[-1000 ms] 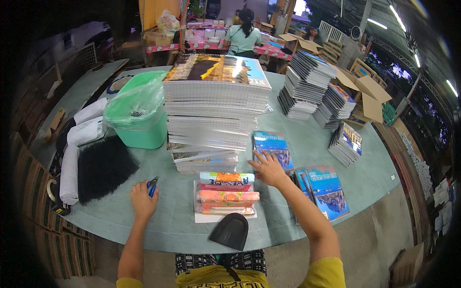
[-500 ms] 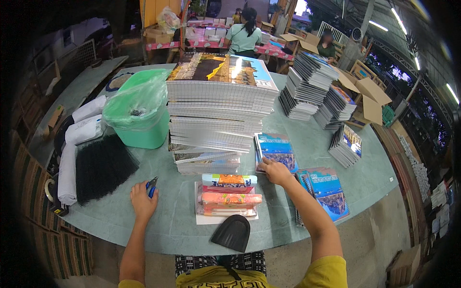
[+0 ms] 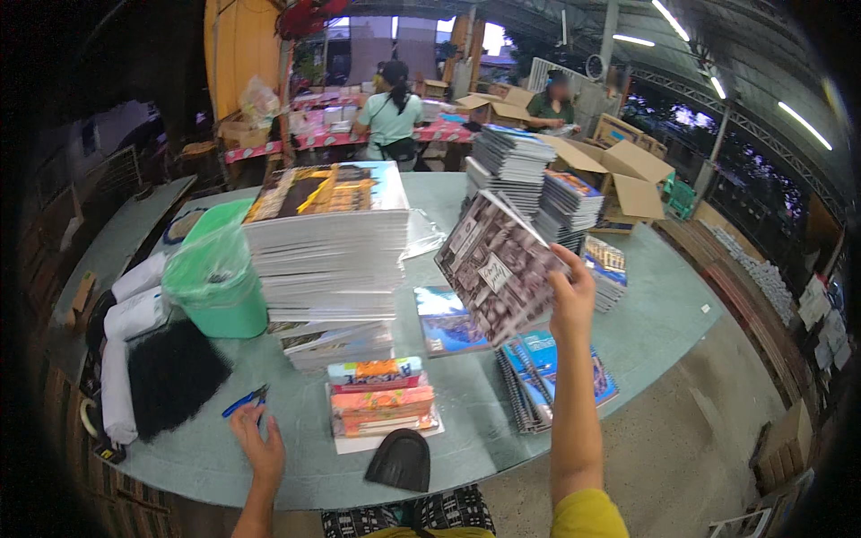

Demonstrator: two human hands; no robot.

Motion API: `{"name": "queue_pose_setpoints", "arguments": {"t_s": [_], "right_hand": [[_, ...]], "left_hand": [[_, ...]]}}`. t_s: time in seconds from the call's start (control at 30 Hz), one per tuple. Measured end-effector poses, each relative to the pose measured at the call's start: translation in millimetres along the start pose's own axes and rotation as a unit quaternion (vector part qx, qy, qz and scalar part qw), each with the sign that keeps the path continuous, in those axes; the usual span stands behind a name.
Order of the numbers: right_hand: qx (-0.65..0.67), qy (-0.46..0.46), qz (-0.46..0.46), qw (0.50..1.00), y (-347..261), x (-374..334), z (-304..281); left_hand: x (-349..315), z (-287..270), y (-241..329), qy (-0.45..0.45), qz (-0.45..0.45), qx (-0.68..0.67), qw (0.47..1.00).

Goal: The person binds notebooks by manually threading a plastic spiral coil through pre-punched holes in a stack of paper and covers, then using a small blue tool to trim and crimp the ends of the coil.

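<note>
My right hand (image 3: 574,291) grips a notebook (image 3: 498,273) by its right edge, thumb in front. Tilted above the table, the notebook shows a brownish photo-collage cover. Beneath it lies a blue-covered notebook (image 3: 446,318), partly hidden. Spiral-bound blue notebooks (image 3: 543,368) are piled below my right hand, overlapping. On the left, my left hand (image 3: 257,444) rests with its fingers apart beside blue-handled pliers (image 3: 244,403). The pliers lie on the table at its fingertips; whether the fingers touch them I cannot tell.
A tall notebook stack (image 3: 327,255) rises mid-table, beside a green lined bin (image 3: 220,300). Pink-and-orange packs (image 3: 381,399) and a black rounded piece (image 3: 399,460) sit near the front edge. Black bristles (image 3: 175,381) lie left. More stacks (image 3: 507,175) and open cartons (image 3: 628,179) stand behind; two people are beyond.
My right hand has lifted a notebook off the table and tilted it up. My left hand has shifted toward the right of the pliers and loosened. The whole view has turned rightward and up.
</note>
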State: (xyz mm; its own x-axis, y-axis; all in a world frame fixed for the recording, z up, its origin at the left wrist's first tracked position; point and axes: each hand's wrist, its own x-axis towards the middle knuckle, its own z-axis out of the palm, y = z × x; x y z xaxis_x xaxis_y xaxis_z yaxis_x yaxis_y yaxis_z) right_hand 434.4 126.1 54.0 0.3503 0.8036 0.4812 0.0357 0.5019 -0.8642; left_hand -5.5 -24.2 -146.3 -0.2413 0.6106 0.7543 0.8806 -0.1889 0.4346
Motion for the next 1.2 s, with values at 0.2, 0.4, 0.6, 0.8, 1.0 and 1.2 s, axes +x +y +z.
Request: {"name": "queue_pose_setpoints", "arguments": {"t_s": [0.2,0.4,0.6,0.8,1.0,1.2], "right_hand": [[0.113,0.051,-0.132,0.983,-74.2,-90.8,8.0],[0.289,-0.078,0.045,0.953,-43.9,-176.5,51.5],[0.19,-0.093,0.095,0.973,17.9,-138.3,38.4],[-0.065,-0.144,0.015,0.987,52.9,-129.2,39.8],[-0.081,-0.276,0.153,0.946,116.2,-147.4,28.7],[-0.026,-0.19,0.087,0.978,87.5,-140.1,49.8]], "left_hand": [[69.3,21.8,169.9,-0.171,-0.106,-0.541,0.817],[95.3,3.3,200.0,-0.182,-0.317,-0.78,0.508],[156.6,-19.9,178.0,-0.246,-0.041,-0.314,0.916],[186.9,-16.8,197.3,-0.424,0.245,0.04,0.871],[174.7,9.2,179.7,-0.428,0.265,0.076,0.861],[135.1,7.8,92.1,-0.001,-0.115,-0.347,0.931]]}}
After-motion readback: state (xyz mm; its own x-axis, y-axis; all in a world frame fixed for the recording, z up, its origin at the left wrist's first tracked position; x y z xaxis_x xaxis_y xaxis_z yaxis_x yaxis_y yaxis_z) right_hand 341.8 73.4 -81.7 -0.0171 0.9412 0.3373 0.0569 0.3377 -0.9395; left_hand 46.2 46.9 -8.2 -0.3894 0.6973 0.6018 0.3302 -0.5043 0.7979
